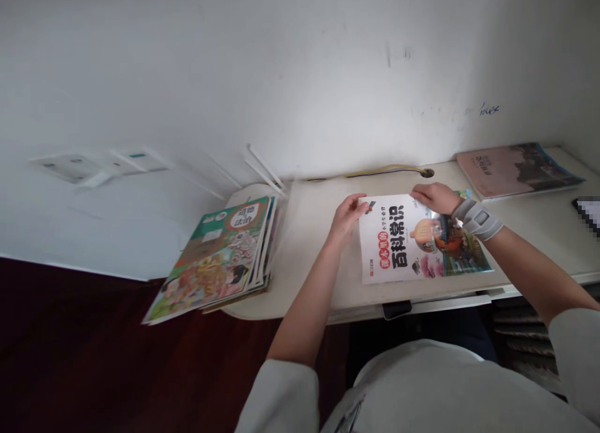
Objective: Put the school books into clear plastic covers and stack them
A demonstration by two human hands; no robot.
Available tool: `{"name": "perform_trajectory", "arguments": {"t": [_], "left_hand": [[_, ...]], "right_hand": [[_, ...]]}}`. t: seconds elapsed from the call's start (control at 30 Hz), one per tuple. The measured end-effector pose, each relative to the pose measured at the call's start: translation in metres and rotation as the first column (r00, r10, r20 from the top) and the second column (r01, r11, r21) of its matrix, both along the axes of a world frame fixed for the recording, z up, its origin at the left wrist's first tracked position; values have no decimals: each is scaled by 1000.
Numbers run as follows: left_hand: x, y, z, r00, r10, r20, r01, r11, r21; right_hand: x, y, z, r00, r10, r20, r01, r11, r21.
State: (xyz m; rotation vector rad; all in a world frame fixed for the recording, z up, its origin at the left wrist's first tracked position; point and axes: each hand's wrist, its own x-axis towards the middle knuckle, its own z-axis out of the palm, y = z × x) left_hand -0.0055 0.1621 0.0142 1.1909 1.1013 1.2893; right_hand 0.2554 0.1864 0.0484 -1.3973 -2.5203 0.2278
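Observation:
A glossy picture book [412,245] with large printed characters on its white cover lies flat on the pale desk [314,233] in front of me. My left hand [345,219] pinches the book's far left corner, fingers closed on the edge. At the book's far edge, towards the right, my right hand [435,197] grips it with curled fingers; a grey band wraps that wrist. Both forearms reach out from grey sleeves.
A stack of colourful books [220,258] overhangs the desk's rounded left end. Another pinkish book [515,167] lies at the back right. A thin cable [384,169] runs along the wall. Dark red floor lies to the left, a small dark object at the right edge.

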Motion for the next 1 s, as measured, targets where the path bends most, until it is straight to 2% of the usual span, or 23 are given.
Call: {"name": "perform_trajectory", "arguments": {"t": [0.13,0.27,0.4,0.5,0.6,0.63,0.77,0.8,0.83,0.87,0.93,0.97,1.0], "left_hand": [[0,0,4,997,18,74,-16,1000,-17],[1,0,5,987,43,155,-29,995,-92],[3,1,0,983,70,170,-47,990,-137],[7,4,-10,980,111,168,-85,985,-153],[10,12,-21,984,180,-8,-178,967,-184],[11,15,-24,976,197,-91,-211,959,-188],[11,24,-28,929,215,-302,-275,946,-173],[12,25,-27,896,206,-392,-281,949,-143],[13,24,-25,830,191,-524,-275,957,-88],[14,23,-23,718,179,-672,-252,968,-11],[21,20,-18,398,193,-897,-127,980,155],[25,18,-16,261,208,-943,-35,978,206],[31,16,-14,182,211,-961,52,973,223]], "right_hand": [[2,-1,19,991,100,-85,-101,995,-13],[28,10,24,986,86,-144,-105,986,-131],[76,22,11,949,-66,-308,-42,942,-332],[100,22,-8,855,-250,-454,16,889,-458],[106,15,-26,703,-373,-605,74,885,-461],[104,13,-31,687,-413,-598,132,880,-457],[91,10,-47,751,-591,-294,454,786,-419],[88,11,-49,756,-613,-230,502,768,-398],[87,12,-51,758,-624,-190,529,759,-379],[85,13,-52,761,-628,-165,545,756,-362],[84,14,-52,757,-645,-99,591,742,-316],[82,14,-52,756,-652,-55,618,739,-270],[81,12,-51,758,-652,-8,637,744,-201]]}}
